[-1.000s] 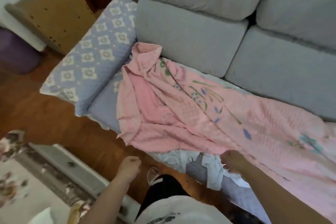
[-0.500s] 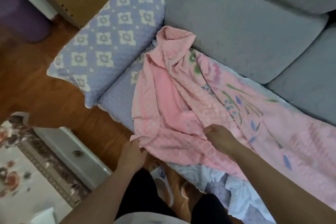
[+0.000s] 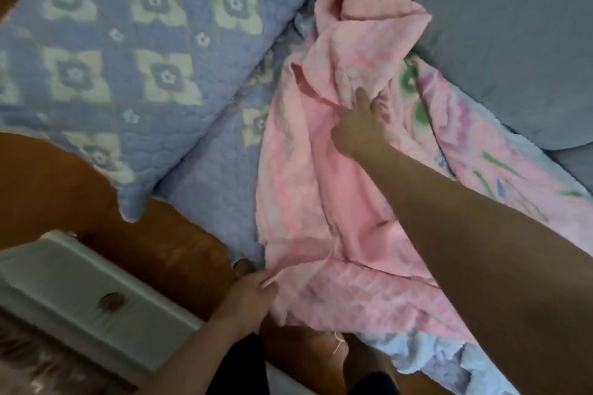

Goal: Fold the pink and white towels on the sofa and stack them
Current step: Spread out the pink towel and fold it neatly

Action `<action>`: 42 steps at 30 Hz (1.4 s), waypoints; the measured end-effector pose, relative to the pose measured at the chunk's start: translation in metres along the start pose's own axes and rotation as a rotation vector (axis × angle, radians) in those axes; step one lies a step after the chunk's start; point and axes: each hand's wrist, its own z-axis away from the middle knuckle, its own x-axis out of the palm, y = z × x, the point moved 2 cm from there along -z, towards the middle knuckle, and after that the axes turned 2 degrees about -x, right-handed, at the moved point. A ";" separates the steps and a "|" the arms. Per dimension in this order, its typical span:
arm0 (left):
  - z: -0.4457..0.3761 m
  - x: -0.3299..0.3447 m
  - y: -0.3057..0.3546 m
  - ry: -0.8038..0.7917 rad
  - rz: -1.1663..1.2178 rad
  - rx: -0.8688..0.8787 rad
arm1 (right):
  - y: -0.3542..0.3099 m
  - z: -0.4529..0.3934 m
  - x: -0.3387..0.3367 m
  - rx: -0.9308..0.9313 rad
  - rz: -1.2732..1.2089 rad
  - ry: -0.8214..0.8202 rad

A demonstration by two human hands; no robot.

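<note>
A crumpled pink towel point(image 3: 308, 189) with a flower print lies spread over the sofa seat, one end bunched against the grey back cushion. My left hand point(image 3: 253, 295) pinches the towel's near corner at the seat's front edge. My right hand point(image 3: 361, 125) reaches far across the towel and grasps a fold near its bunched upper end; the fingers sink into the cloth. A white towel point(image 3: 426, 359) shows partly under the pink one at the front edge.
A lilac quilted cover with white flowers point(image 3: 128, 51) drapes the sofa arm and seat at the left. Grey back cushions point(image 3: 513, 42) rise behind. A white low unit point(image 3: 80, 292) stands on the wooden floor point(image 3: 48, 183) at lower left.
I have leaned in closer. My right hand moved from the towel's middle up to the bunched far end. My left hand stays at the near corner, now pinching it.
</note>
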 end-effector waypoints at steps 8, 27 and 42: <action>0.081 -0.094 0.043 0.158 0.962 -0.144 | 0.006 0.045 -0.126 0.219 -0.359 0.262; 0.281 -0.135 0.184 0.306 1.243 0.290 | 0.046 0.280 -0.421 0.083 -0.715 1.078; 0.287 -0.128 0.189 -0.262 0.561 0.151 | 0.019 0.308 -0.293 0.274 -0.707 0.743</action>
